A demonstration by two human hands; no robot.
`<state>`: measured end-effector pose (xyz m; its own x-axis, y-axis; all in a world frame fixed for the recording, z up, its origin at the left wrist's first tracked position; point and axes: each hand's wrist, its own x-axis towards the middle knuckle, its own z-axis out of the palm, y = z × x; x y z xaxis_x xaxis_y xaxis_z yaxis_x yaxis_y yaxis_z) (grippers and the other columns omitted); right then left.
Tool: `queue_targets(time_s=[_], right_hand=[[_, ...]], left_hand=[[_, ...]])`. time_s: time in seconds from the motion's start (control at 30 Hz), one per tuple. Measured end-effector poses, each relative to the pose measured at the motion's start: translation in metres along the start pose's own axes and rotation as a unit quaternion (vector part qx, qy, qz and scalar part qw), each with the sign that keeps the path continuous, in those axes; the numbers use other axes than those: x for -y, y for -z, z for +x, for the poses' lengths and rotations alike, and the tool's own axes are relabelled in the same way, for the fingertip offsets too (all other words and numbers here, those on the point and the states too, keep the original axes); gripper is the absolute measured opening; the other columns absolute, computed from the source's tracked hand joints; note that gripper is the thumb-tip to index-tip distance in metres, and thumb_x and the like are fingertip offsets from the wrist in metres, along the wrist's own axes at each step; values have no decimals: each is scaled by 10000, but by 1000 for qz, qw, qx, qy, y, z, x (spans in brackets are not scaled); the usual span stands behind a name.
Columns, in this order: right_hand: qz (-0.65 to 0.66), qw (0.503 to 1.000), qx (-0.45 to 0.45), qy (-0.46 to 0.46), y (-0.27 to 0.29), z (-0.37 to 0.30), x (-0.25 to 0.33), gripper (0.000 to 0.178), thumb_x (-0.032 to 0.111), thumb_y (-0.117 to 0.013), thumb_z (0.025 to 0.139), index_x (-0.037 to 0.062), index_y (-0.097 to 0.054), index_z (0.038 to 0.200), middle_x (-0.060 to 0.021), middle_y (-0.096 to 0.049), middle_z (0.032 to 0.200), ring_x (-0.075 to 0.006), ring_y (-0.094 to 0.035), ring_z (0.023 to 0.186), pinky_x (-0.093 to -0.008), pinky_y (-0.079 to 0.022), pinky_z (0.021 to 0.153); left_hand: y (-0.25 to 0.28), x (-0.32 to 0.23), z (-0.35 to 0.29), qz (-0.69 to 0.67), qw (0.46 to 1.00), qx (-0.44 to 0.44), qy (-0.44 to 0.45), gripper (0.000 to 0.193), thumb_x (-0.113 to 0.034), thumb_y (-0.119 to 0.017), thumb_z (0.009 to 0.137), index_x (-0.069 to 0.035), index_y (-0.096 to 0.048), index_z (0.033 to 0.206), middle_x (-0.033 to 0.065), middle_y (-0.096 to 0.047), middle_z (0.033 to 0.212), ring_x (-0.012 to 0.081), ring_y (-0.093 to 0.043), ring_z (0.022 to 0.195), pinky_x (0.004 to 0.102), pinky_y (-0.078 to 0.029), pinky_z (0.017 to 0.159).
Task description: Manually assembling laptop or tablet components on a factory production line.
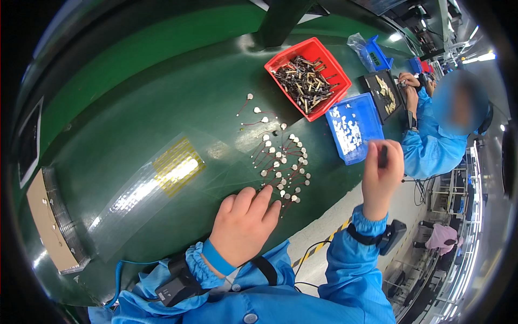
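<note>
the blue sleeves (302,291) sit closest, cuffed at both wrists. beyond them spreads the green work table (135,124), with a clear plastic sheet (151,183) carrying yellow strips to the left. the left hand (243,224) lies flat on the table, fingers together and clamped on nothing, its tips touching the near edge of the scattered small discs with thin leads (283,159). the right hand (382,175) is raised off the table edge, closed around a small dark tool (382,155). working well here likely means steadying one disc under the fingertips without dragging its neighbours' leads. farther off stand a red bin (308,75) of dark parts and a blue tray (353,127) of white pieces; a co-worker (437,135) sits just beyond, crowding the right.
</note>
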<state>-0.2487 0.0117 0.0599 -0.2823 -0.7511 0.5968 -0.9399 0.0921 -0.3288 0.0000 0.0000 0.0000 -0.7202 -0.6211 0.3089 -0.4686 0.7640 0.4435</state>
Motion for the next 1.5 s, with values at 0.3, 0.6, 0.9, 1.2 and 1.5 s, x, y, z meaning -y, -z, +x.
queue_targets(time_s=[0.3,0.6,0.9,1.2,1.5], right_hand=[[37,997,72,-19,4,-16,25,138,-44,-592,669,1,-583,799,-118,-530,758,-241,-537,676,-300,-427,606],[83,962,258,24,-23,-60,70,159,30,-682,588,48,-613,731,-69,-527,729,-245,-557,568,-332,-456,504],[54,959,277,-3,-30,-63,72,146,57,-693,587,44,-618,712,-74,-532,724,-258,-565,592,-343,-466,527],[49,987,153,1,-2,-27,55,164,-18,-652,593,23,-576,733,-101,-513,701,-243,-531,616,-309,-427,530],[-78,996,32,-24,-3,18,-16,107,48,-624,733,-30,-555,760,-117,-498,704,-248,-486,590,-323,-386,546]], left_hand=[[-1,0,2,-20,1000,-9,6,296,-133,-518,707,-128,-633,980,69,-528,1124,243,-466,955,345,-405,758],[0,1,0,-21,1000,-7,1,255,-153,-528,721,-125,-639,949,80,-535,1105,245,-469,958,341,-405,733],[-4,1,-1,-2,1000,-28,-6,235,-162,-538,731,-129,-640,940,70,-542,1094,229,-474,945,323,-399,692],[-4,2,-1,1,1000,-22,-6,266,-152,-526,720,-123,-637,960,87,-536,1102,238,-468,950,327,-401,715],[1,-1,2,7,1000,-10,-7,308,-142,-526,709,-93,-618,999,106,-526,1135,247,-470,955,335,-407,739]])
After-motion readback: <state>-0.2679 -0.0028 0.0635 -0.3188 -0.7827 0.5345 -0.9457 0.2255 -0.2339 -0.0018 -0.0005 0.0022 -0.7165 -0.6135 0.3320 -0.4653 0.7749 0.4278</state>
